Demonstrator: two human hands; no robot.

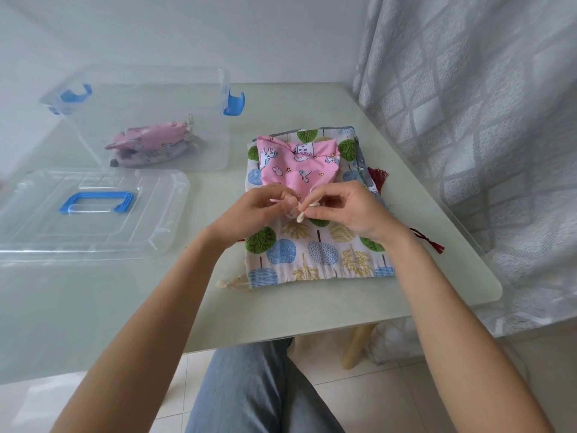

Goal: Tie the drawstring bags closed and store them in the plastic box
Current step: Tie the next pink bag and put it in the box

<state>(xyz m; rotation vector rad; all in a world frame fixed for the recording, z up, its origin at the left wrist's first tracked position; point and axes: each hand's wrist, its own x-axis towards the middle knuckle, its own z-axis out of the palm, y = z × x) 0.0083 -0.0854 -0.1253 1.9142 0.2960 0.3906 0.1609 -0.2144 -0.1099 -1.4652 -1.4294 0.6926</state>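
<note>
A pink cartoon-print drawstring bag lies on top of a larger tree-print bag at the middle right of the table. My left hand and my right hand meet at the pink bag's gathered mouth, each pinching its cream drawstring. A clear plastic box with blue clips stands at the back left, with two tied bags stacked inside, the upper one pink.
The box's clear lid with a blue handle lies flat at the left. More bags with dark red tassels peek from under the tree-print bag. A curtain hangs close on the right, past the table's edge. My legs show below.
</note>
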